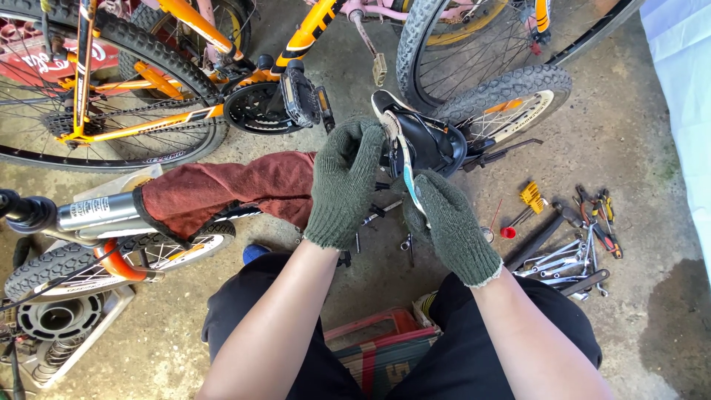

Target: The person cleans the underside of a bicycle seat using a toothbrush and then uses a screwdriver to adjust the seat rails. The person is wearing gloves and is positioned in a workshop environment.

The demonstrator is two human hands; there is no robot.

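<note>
Both my hands wear dark green knit gloves. Between them I hold a bicycle saddle turned on its side, its black underside and rails facing right. My left hand wraps the saddle's left edge from the top. My right hand grips its lower edge, near the pale blue rim. I am seated, with my knees in black trousers on either side.
An orange bicycle with a black pedal stands at upper left; a tyre is right behind the saddle. A small wheel and dark red cloth lie left. Wrenches and pliers are spread on the concrete at right. A red stool is under me.
</note>
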